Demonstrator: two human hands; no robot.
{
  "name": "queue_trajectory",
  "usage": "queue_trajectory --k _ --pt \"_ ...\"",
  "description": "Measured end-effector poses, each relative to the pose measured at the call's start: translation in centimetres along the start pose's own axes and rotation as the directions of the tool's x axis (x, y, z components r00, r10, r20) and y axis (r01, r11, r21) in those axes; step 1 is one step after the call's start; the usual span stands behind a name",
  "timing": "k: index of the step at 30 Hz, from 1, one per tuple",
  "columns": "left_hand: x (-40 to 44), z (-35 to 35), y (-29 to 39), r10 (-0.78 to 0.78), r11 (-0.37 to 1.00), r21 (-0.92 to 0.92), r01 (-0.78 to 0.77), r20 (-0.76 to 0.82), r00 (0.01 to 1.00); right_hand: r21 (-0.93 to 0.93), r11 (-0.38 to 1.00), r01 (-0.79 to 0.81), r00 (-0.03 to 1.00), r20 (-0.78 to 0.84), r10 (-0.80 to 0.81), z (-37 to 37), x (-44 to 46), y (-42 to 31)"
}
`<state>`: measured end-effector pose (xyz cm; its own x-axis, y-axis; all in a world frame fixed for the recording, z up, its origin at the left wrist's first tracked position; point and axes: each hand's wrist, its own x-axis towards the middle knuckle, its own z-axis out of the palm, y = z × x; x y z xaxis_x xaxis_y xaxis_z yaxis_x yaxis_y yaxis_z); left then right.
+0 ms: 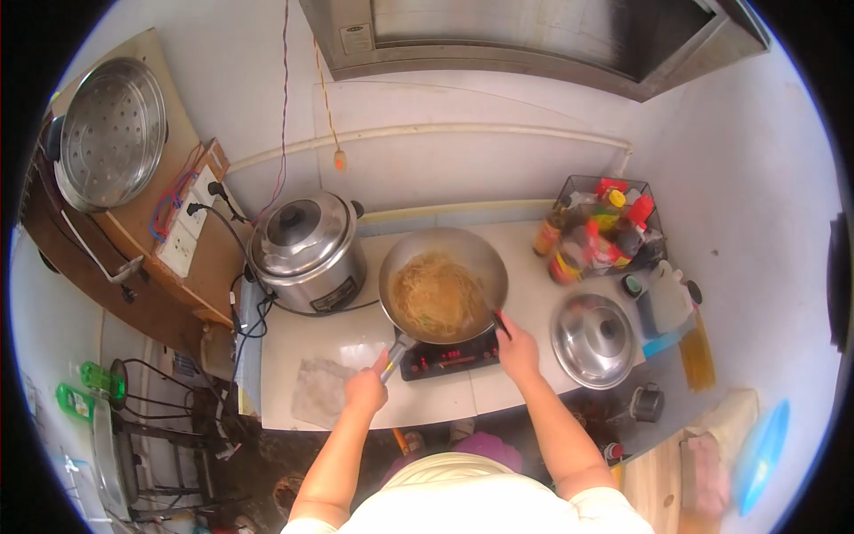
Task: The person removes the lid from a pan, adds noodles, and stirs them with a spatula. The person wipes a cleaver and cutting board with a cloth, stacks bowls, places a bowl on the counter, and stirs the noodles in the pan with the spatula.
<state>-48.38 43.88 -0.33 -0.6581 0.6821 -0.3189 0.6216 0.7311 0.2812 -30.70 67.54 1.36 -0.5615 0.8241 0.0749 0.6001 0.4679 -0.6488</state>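
A metal wok (491, 267) with noodles (434, 292) in it sits on a black induction cooker (449, 358) whose display glows red. My left hand (366, 388) is closed around the wok's grey handle (398, 353), at the front left of the pan. In my right hand (519, 349) is the dark handle of a spatula (501, 322), with red at its upper end. The spatula's thin shaft reaches over the wok's right rim into the noodles, where its head is hard to make out.
Left of the wok stands a lidded steel cooker (311, 283), its cord running to wall sockets (178, 249). A cloth (322, 392) lies at front left. On the right are a pot lid (593, 342), a wire basket (656, 198) of seasoning bottles and a plastic jug (667, 301). A range hood (498, 67) hangs above.
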Motion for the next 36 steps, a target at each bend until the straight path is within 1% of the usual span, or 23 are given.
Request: queue_trajectory --k 2,3,6,9,12,15,18,21,24,27,30,33,36 --pt "0.1 0.4 -0.2 0.011 1.0 -0.004 -0.011 -0.016 1.0 0.163 0.986 -0.026 0.998 0.068 0.015 2.0 0.0 0.9" --pt "0.2 0.4 -0.2 0.008 1.0 -0.001 -0.008 -0.013 1.0 0.048 0.999 -0.001 0.992 0.128 -0.005 1.4 -0.5 -0.1" --pt "0.2 0.4 -0.2 -0.001 1.0 0.005 0.001 -0.006 1.0 0.047 0.989 0.143 0.976 0.16 -0.149 0.5 -1.5 -0.3" --pt "0.2 0.3 -0.1 -0.009 1.0 0.009 0.009 0.002 1.0 -0.003 0.991 0.132 0.952 0.281 -0.126 -2.7 -1.6 -1.4" --pt "0.2 0.4 -0.1 -0.01 1.0 0.012 0.01 -0.009 1.0 -0.116 0.98 0.161 0.968 0.211 -0.134 -3.3 -1.2 -1.6" --pt "0.2 0.7 -0.3 0.002 1.0 0.007 -0.001 -0.033 0.999 -0.21 0.976 0.066 0.994 0.104 -0.045 -1.5 -0.6 -2.0" --pt "0.2 0.6 -0.3 -0.001 1.0 0.006 0.002 -0.03 1.0 -0.222 0.972 0.078 0.997 0.005 -0.079 1.5 0.2 -1.6" --pt "0.2 0.5 -0.2 -0.008 1.0 0.006 0.008 -0.025 1.0 -0.2 0.969 0.144 0.985 0.12 -0.122 2.2 0.0 -2.7" --pt "0.1 0.5 -0.2 -0.001 1.0 0.001 0.001 -0.035 0.999 -0.188 0.961 0.204 0.954 0.257 -0.152 -0.4 -0.5 -3.6" --pt "0.1 0.6 -0.2 0.005 1.0 -0.009 -0.005 -0.048 0.999 -0.317 0.925 0.211 0.945 0.31 -0.109 -3.6 -0.4 -4.4" --pt "0.3 0.9 -0.4 0.002 1.0 -0.019 -0.003 -0.061 0.998 -0.368 0.913 0.177 0.967 0.235 -0.092 -3.9 0.1 -4.4" --pt "0.6 1.3 -0.6 -0.012 1.0 -0.022 0.01 -0.064 0.998 -0.394 0.906 0.156 0.984 0.136 -0.111 -1.6 0.8 -3.6" --pt "0.5 1.2 -0.6 -0.007 1.0 -0.023 0.005 -0.067 0.998 -0.356 0.91 0.213 0.976 0.126 -0.179 0.0 0.5 -3.1"
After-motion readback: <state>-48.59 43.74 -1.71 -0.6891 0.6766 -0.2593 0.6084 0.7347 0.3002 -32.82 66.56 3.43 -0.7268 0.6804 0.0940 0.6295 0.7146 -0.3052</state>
